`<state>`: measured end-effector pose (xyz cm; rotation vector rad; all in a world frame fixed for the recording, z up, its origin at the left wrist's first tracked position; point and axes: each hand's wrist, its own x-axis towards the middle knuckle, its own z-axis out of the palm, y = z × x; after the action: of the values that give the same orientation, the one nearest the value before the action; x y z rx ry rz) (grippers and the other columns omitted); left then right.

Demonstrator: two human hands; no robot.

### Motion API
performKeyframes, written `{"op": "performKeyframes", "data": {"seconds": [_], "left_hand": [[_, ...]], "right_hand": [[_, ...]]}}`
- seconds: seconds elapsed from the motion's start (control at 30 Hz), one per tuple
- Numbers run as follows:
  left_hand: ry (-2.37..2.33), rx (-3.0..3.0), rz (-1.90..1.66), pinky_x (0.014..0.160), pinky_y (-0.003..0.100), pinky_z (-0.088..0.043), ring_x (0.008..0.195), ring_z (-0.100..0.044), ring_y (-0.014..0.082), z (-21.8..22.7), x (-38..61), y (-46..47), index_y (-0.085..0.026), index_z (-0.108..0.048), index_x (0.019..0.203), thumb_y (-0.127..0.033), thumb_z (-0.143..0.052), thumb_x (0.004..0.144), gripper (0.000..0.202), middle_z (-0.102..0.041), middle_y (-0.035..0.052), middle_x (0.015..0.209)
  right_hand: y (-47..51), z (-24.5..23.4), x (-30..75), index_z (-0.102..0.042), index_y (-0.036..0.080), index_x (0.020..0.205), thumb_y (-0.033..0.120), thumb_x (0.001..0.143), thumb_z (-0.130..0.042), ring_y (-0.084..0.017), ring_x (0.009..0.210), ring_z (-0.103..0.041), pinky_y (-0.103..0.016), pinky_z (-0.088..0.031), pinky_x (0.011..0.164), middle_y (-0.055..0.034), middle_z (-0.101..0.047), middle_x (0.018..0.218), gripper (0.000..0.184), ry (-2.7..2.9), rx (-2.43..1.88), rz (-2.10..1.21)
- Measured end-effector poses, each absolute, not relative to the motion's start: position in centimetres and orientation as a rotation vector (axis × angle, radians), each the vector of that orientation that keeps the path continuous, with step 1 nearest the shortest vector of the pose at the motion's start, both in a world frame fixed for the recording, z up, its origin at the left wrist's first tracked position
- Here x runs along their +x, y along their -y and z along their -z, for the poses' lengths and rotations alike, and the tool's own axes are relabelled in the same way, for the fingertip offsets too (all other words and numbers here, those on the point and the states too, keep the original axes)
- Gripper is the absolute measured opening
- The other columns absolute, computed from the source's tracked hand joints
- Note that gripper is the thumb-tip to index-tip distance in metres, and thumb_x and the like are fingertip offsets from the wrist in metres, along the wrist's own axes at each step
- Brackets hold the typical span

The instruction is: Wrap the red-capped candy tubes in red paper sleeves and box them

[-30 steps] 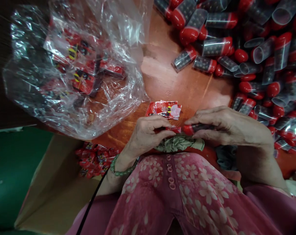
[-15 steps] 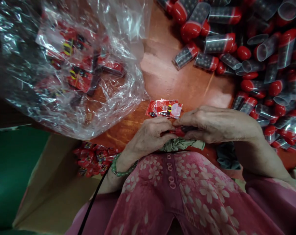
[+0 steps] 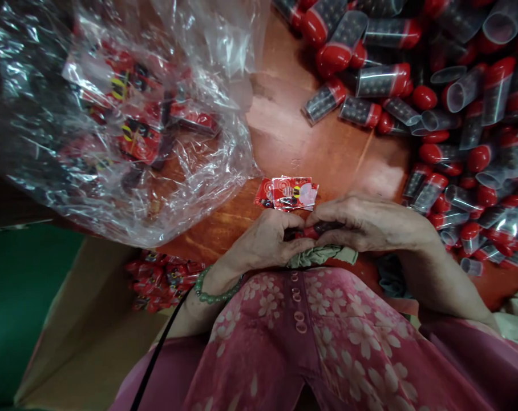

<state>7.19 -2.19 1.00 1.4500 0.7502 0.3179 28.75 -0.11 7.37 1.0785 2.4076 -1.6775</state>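
Near the table's front edge, both hands grip one small red-and-dark tube (image 3: 314, 230), mostly covered by fingers. My left hand (image 3: 270, 238) is closed around its red end. My right hand (image 3: 365, 221) pinches the dark end between thumb and fingers. Just beyond the hands lies a small stack of red printed cards (image 3: 294, 192), with a white and yellow pattern. Crumpled green cloth (image 3: 323, 256) sits under the hands at the edge. Whether the tube is capped or coming apart I cannot tell.
At right is a large heap of clear tubes with red caps and dark beads (image 3: 383, 80). A clear plastic bag (image 3: 190, 188) with red printed packets fills the left. Below it, an open cardboard box (image 3: 83, 319) contains red packets (image 3: 165, 279).
Both hands have shifted slightly, and more of the tube's red part shows between them. My right forearm has moved a little left. The cards have stayed in place.
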Motion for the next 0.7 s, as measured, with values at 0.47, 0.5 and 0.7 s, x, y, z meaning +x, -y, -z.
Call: {"op": "performKeyframes", "data": {"seconds": [0.47,0.5,0.7], "left_hand": [[-0.823,0.794,-0.642,0.083,0.032,-0.057,0.095,-0.071,0.0230,-1.7,7.1,2.8,-0.019,-0.072,0.114,-0.050,-0.084,0.065,0.059,-0.074,0.0119,0.111],[-0.794,0.698,-0.686,0.088,0.035,-0.057,0.097,-0.071,0.0236,-1.6,7.4,3.3,-0.019,-0.071,0.114,-0.048,-0.086,0.063,0.061,-0.074,0.0124,0.112],[-0.888,0.441,-0.820,0.092,0.039,-0.056,0.085,-0.073,0.0197,-1.4,10.7,5.3,-0.017,-0.075,0.085,-0.042,-0.087,0.064,0.035,-0.078,0.0069,0.087]], "right_hand": [[4.1,-4.4,29.8,-0.069,0.017,0.089,0.044,0.073,-0.081,-0.008,0.054,-0.053,-0.021,-0.044,0.053,0.0031,-0.064,0.066,0.034,-1.415,2.022,2.790],[4.3,-4.2,29.5,-0.068,0.017,0.088,0.043,0.072,-0.082,-0.007,0.053,-0.052,-0.020,-0.044,0.052,0.0035,-0.063,0.066,0.033,-1.357,2.093,2.853],[5.0,-3.1,27.2,-0.069,0.018,0.089,0.045,0.071,-0.081,-0.008,0.060,-0.056,-0.021,-0.048,0.057,0.0025,-0.065,0.076,0.034,-1.383,2.268,2.896]]}}
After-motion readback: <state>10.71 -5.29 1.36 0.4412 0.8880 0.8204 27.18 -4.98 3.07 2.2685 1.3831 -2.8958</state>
